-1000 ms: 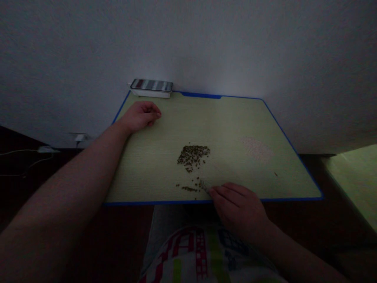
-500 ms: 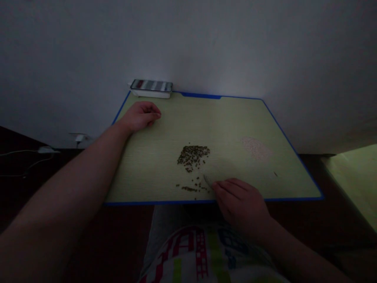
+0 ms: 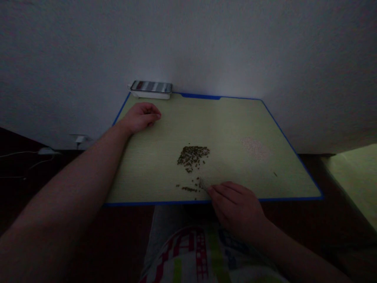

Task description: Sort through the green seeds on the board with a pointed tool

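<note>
Seeds [image 3: 193, 157], tiny and dark olive, sit heaped at the middle of a pale green board with a bright blue edge [image 3: 290, 144], and a thin scatter of strays [image 3: 188, 189] lies near the front edge. Right hand [image 3: 235, 208] is closed in a pinch on a small metal tool [image 3: 202, 183], its tip right down among those strays! Left hand [image 3: 141, 117] rests loosely curled by the far left corner, nothing showing in it. Off to the right, a faint pink patch [image 3: 255, 149]; past the far edge, a phone [image 3: 151, 87] on a white holder [image 3: 150, 95].
</note>
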`<state>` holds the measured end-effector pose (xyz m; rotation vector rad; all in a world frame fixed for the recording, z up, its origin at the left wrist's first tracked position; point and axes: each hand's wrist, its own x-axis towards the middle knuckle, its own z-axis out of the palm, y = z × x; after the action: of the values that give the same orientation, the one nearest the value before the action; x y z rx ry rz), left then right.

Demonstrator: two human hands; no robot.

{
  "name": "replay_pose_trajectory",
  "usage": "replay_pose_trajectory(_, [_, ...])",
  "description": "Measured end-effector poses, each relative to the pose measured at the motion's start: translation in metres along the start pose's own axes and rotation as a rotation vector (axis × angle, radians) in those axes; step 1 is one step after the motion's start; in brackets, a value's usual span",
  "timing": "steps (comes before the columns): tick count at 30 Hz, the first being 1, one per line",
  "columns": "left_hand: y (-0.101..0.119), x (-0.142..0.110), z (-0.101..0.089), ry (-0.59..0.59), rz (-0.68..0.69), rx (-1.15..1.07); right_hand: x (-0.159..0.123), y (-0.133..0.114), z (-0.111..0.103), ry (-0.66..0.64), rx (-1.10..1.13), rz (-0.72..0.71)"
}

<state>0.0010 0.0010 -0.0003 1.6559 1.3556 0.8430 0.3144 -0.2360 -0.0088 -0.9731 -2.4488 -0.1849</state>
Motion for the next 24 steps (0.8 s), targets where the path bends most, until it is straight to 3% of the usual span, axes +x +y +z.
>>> replay_pose_trajectory(5, [-0.001, 0.000, 0.000, 0.000, 0.003, -0.003, -0.001, 0.006, -0.001, 0.017, -0.081, 0.056])
replay_pose_trajectory(14, [-0.003, 0.000, -0.001, -0.019, 0.022, 0.035, 0.014, -0.009, 0.009, -0.017, -0.028, 0.003])
replay_pose_trajectory(24, [-0.007, 0.002, -0.002, -0.020, 0.035, 0.015, 0.006, 0.013, 0.001, -0.041, -0.230, 0.182])
